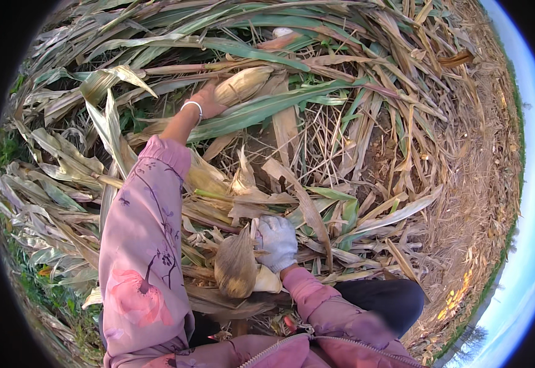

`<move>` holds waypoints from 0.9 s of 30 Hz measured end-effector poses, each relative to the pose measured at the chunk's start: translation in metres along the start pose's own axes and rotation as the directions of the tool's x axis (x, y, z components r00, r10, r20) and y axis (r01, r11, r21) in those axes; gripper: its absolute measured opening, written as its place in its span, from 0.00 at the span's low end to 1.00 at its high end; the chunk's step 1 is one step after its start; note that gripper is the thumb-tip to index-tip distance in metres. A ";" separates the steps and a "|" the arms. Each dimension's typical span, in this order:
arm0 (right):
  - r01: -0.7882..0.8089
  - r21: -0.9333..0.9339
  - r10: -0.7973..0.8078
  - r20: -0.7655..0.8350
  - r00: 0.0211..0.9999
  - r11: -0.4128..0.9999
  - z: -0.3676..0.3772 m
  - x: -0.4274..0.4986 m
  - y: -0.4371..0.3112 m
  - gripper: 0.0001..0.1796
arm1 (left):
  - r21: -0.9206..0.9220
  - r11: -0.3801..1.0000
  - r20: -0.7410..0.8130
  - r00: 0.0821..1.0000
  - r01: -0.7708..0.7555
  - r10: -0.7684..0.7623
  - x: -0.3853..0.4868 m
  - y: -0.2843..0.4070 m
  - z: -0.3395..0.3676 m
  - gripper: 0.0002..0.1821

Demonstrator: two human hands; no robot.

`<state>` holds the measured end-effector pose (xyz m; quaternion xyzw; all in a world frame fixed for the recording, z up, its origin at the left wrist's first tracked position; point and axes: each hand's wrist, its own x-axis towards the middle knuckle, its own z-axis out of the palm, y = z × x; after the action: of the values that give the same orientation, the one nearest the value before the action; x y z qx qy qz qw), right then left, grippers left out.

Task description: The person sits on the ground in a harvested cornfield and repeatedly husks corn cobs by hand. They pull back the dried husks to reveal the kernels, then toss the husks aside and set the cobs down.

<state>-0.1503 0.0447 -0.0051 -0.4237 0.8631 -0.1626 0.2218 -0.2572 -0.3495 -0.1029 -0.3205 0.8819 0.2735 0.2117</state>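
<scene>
My left hand (207, 101), bare and with a white bracelet at the wrist, reaches forward to the base end of an ear of corn in its dry husk (244, 85). Its fingers lie against the husk and are partly hidden, so whether they grip it is unclear. My right hand (275, 243), in a white work glove, rests closer to my body beside a brown husk-covered ear of corn (235, 267). The gloved fingertips are hidden among dry husks. A pale husk piece (267, 280) lies under the glove, and a long green corn leaf (267, 106) passes just below the far ear.
Dry corn stalks and leaves (157, 43) are heaped in front and to the left. My dark-trousered knee (382, 301) is at the lower right. Farther right, yellow ears of corn (453, 296) lie on straw-strewn ground. A small white object (282, 32) shows among the far stalks.
</scene>
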 end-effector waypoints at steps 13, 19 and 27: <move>0.008 0.021 -0.006 -0.103 0.995 1.000 0.009 -0.014 0.002 0.15 | 0.203 0.976 0.034 0.995 0.083 -0.091 -0.236 0.043 -0.042 0.37; -0.154 0.507 0.267 -0.157 0.951 0.848 -0.061 -0.035 -0.023 0.21 | 0.005 0.996 -0.054 0.995 -0.089 0.089 -0.363 0.044 -0.077 0.46; 0.536 -0.045 -0.486 -0.491 0.723 0.843 -0.215 -0.095 -0.110 0.32 | -0.070 0.985 0.046 0.986 -0.157 0.160 -0.519 0.058 -0.091 0.40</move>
<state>-0.1386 0.0763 0.2519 -0.5787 0.7305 -0.3610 -0.0339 0.0508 -0.1351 0.2713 -0.2488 0.8893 0.3266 0.2013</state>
